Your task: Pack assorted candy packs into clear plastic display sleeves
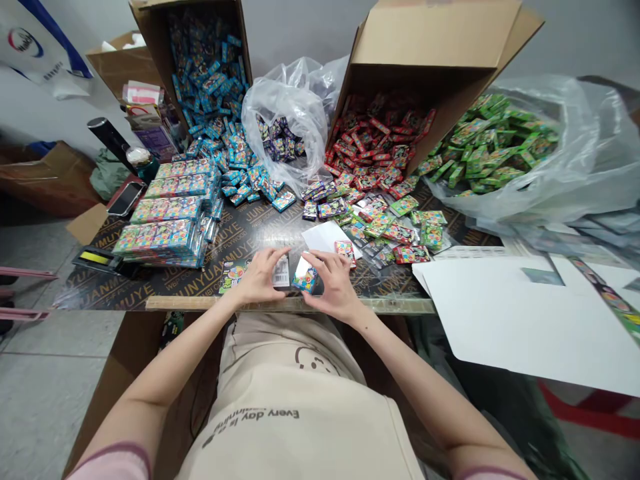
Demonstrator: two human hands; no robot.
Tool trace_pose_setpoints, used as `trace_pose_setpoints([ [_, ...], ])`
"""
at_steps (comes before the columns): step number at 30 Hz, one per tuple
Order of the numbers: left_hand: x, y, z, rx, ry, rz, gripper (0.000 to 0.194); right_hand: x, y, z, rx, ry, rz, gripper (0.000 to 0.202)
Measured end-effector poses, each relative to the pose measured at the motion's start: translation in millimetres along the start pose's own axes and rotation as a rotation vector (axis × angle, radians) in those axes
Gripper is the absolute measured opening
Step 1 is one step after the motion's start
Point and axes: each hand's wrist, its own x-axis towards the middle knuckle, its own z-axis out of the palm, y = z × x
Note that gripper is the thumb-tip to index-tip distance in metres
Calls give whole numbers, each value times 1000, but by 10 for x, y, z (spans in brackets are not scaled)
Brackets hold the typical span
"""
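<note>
Near the table's front edge, my left hand [261, 277] curves over a flat printed packet with a barcode [281, 272], thumb and fingers at its opposite edges. Part of the packet lies hidden under the palm. Close beside it, my right hand [333, 283] grips a small blue printed box [304, 276] between thumb and fingers, tilted slightly. A small red box [345, 252] lies just beyond the right fingers, at the edge of a white sheet [325, 235].
Behind are cartons of blue boxes [210, 73] and red boxes [380, 143], plus plastic bags of purple boxes [283, 141] and green boxes [500, 147]. Stacked filled packs [165, 207] stand left near a phone [126, 199]. White card sheets [525, 313] overhang the right edge.
</note>
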Motion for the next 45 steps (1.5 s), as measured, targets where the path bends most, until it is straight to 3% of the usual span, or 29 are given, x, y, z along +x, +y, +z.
trace_pose_setpoints([
  [7,-18,-33,50,-54,-35,5,116,77,106,-101,275,-174,-45,74],
  [13,-2,-49,54,-152,-51,-101,122,85,128,-104,269,-134,30,72],
  [15,20,-104,41,-188,-29,-154,121,55,84,-85,325,-132,69,74],
  [18,66,-214,-16,-195,52,-215,117,3,15,-41,448,-228,63,80],
  [22,90,-293,-135,-115,69,-149,118,-5,23,-30,498,-236,114,80],
  [25,52,-260,-151,3,30,-66,119,45,74,-79,449,-80,156,79],
  [28,0,-187,-93,57,-13,-28,122,92,77,-110,242,38,103,74],
  [32,-29,-111,-40,65,-3,-27,123,95,14,-68,32,-48,23,68],
  [36,-31,-91,-46,71,-3,-38,124,77,-18,-12,50,-101,6,72],
  [39,-41,-91,-46,61,-24,-39,120,77,-6,12,95,-122,0,72],
  [45,-33,-101,-41,181,-118,93,82,49,-1,66,165,-154,28,71],
])
